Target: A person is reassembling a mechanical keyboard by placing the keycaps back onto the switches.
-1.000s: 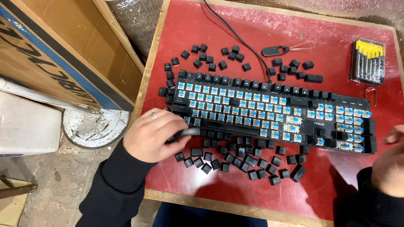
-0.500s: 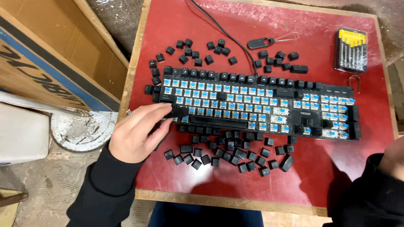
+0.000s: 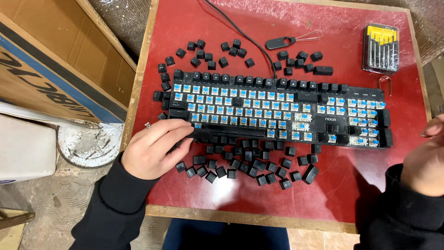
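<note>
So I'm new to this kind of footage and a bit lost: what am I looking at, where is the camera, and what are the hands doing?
The camera sits on a person's head and looks down at their own two bare hands; there is no machine. On a red table lies a black keyboard with most key tops pulled off, showing blue switches. Loose black keycaps lie scattered above and below it. At the top are a wire keycap puller and a small screwdriver set. The left hand rests on the keyboard's lower left corner, fingers on the long bottom key. The right hand is at the table's right edge, and nothing shows in it.
</note>
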